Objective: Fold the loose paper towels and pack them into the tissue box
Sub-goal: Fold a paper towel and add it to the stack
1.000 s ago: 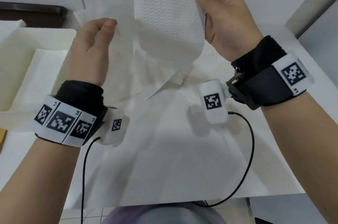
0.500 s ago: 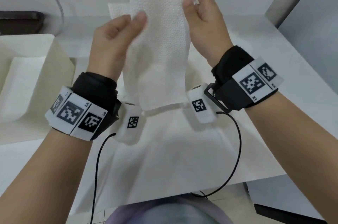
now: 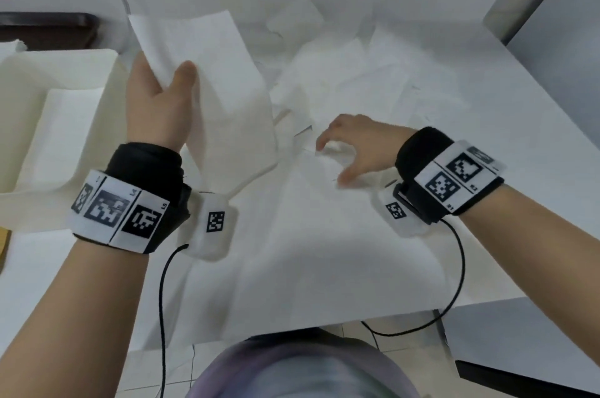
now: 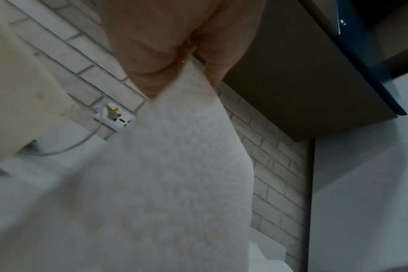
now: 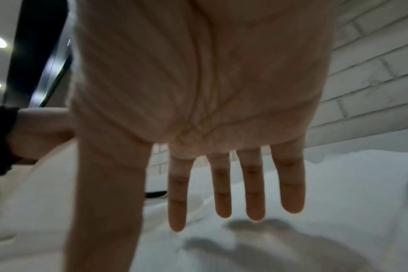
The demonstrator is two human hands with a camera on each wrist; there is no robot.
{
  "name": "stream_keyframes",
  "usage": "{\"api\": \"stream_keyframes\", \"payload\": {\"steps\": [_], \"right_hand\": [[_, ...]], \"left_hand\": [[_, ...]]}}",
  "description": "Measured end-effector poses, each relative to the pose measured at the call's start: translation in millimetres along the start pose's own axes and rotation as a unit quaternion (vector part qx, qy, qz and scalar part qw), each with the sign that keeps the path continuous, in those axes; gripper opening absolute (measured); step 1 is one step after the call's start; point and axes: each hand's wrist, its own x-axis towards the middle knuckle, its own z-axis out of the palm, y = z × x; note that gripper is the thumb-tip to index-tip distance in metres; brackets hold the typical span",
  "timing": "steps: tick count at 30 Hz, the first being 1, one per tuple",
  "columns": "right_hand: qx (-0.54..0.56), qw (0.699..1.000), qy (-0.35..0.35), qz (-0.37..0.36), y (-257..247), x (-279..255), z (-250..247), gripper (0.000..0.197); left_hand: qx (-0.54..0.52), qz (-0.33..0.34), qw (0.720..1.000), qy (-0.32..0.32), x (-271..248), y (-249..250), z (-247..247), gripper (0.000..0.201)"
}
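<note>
My left hand (image 3: 165, 79) pinches a white folded paper towel (image 3: 224, 95) near its top corner and holds it up, just right of the cream tissue box (image 3: 108, 95). In the left wrist view the paper towel (image 4: 186, 165) hangs from between thumb and fingers of my left hand (image 4: 186, 60). My right hand (image 3: 331, 160) hovers open and empty, low over flat towels on the table. Its fingers (image 5: 254, 193) are straight and spread in the right wrist view. Loose paper towels (image 3: 363, 73) lie in a heap further back.
The tissue box is open on top, with a white sheet (image 3: 61, 131) lying inside it. A large white sheet (image 3: 308, 267) covers the near part of the table (image 3: 535, 138). Black cables (image 3: 459, 274) hang from both wristbands. A dark tray (image 3: 48, 27) sits at the back left.
My right hand has let go of the towel and dropped to just above the table. My left hand now holds the towel alone and has carried it left, nearer the box.
</note>
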Motion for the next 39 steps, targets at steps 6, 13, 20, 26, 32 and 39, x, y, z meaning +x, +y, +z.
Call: {"api": "stream_keyframes", "payload": {"steps": [6,13,20,26,32,39], "right_hand": [[-0.045,0.998,-0.034,0.015,3,-3,9,0.063],[0.014,1.000,0.015,0.005,8,-4,7,0.060],[0.049,0.996,0.061,0.040,25,-17,4,0.043],[0.080,0.988,0.121,0.056,40,-27,1,0.022],[0.134,0.965,0.225,0.013,38,-44,-18,0.022],[0.305,0.879,0.352,-0.105,10,-68,-47,0.019]], "left_hand": [[0.064,0.007,0.998,0.028,-6,-10,-12,0.039],[0.107,0.051,0.993,0.023,-19,-8,-14,0.051],[0.132,0.040,0.990,0.016,-14,-8,-9,0.024],[0.115,0.022,0.993,0.011,-15,-1,-1,0.023],[0.111,0.063,0.992,-0.021,-16,4,13,0.032],[0.034,0.103,0.988,-0.113,-23,15,33,0.019]]}}
